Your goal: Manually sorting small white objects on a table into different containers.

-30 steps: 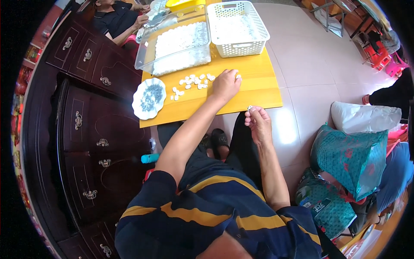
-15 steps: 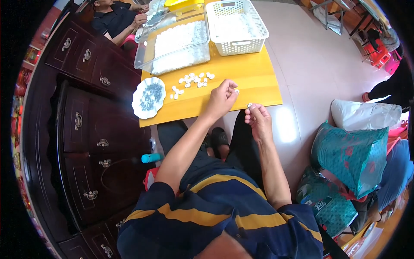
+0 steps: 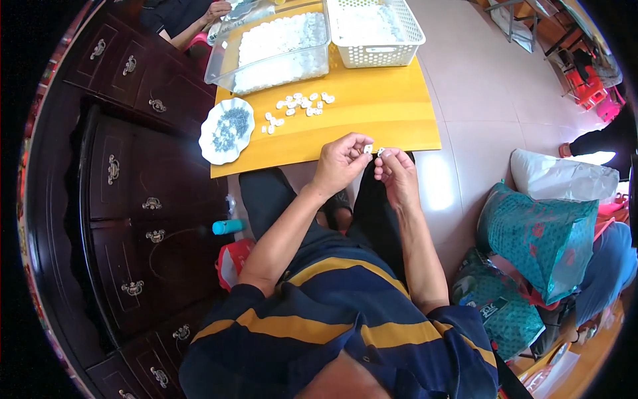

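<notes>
My left hand is closed in a pinch on a small white plastic piece, just off the table's front edge. Close beside it on the right, my right hand pinches another small white part, mostly covered by the fingertips. The two pieces are near each other with a slight gap. On the yellow table lie several loose white pieces of the same look. To their left stands a white scalloped dish holding many tiny dark grey bits.
A clear plastic bin full of white pieces and a white perforated basket stand at the table's far side. Dark wooden drawers line the left. A person's hand is at the far left. Teal bags sit on the right.
My left hand has come down off the table toward my right hand, with the white piece now showing in its fingertips. The view has tilted slightly downward.
</notes>
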Motion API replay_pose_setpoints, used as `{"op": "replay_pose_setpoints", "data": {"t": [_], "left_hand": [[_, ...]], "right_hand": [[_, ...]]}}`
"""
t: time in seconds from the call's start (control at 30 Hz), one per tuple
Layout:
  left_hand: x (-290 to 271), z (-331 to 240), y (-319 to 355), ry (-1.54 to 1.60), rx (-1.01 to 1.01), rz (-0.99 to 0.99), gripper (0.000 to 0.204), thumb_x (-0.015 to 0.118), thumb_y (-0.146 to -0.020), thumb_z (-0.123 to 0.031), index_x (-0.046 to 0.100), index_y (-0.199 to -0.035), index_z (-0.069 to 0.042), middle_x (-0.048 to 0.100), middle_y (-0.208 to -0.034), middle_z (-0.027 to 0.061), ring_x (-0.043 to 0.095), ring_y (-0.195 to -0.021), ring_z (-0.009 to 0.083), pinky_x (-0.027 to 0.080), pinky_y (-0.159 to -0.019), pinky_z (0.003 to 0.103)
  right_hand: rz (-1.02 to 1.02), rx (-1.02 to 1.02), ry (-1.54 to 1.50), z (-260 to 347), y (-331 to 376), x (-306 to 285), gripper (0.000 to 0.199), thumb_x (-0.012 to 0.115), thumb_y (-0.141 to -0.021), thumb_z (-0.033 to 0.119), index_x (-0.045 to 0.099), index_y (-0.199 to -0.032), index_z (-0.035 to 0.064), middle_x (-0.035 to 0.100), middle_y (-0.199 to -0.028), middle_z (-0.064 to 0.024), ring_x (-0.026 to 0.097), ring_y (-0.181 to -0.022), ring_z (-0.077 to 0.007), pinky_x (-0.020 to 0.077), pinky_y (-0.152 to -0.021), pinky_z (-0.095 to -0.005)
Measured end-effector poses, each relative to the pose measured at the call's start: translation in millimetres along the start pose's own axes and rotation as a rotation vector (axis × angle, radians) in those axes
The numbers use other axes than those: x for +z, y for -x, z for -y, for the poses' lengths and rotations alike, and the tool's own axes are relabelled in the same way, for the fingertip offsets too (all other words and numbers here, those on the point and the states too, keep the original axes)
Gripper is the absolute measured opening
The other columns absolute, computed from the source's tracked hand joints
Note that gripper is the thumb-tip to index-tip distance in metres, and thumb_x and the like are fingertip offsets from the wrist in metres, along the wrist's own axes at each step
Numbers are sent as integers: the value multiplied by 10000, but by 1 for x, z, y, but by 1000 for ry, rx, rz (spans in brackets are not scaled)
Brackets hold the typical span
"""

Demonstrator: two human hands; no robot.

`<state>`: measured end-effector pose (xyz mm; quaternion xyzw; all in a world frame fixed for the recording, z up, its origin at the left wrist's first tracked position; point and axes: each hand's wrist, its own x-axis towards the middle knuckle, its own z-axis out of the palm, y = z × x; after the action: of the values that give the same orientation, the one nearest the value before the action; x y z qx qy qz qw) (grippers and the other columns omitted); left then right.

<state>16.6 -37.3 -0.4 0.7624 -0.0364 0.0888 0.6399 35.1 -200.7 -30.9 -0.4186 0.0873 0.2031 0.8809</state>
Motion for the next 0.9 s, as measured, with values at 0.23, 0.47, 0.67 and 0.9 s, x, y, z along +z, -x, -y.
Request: {"op": "replay_pose_setpoints", "data": {"t": [0.23,0.47,0.67,0.9], "left_hand": [[2,0,0,-34,17,-3,227,687,-872,42,670,-1093,-7,644,-858,-37,576,-713,3,485,-641,168],[2,-2,-1,-47,10,1,255,698,-846,43,660,-1094,0,676,-864,25,642,-719,49,537,-657,215],[0,1,-3,-65,18,19,251,712,-842,31,663,-1086,-5,653,-832,3,612,-692,35,514,-634,207],[-2,-2,-5,-86,13,38,255,731,-841,14,666,-1087,-9,640,-814,-7,592,-683,28,503,-625,206]], "right_hand": [[22,-22,40,-2,-1,-3,97,651,-982,169,631,-1007,78,687,-823,-22,636,-664,-89,536,-624,-228],[-25,-34,42,1,2,2,102,669,-967,153,643,-978,56,675,-824,-27,603,-658,-88,509,-626,-218],[-24,-39,66,1,1,1,98,669,-966,153,645,-971,58,674,-816,-26,600,-659,-80,506,-625,-212],[-35,-46,92,1,0,0,100,668,-964,154,647,-971,57,676,-816,-24,600,-651,-76,506,-615,-211]]}}
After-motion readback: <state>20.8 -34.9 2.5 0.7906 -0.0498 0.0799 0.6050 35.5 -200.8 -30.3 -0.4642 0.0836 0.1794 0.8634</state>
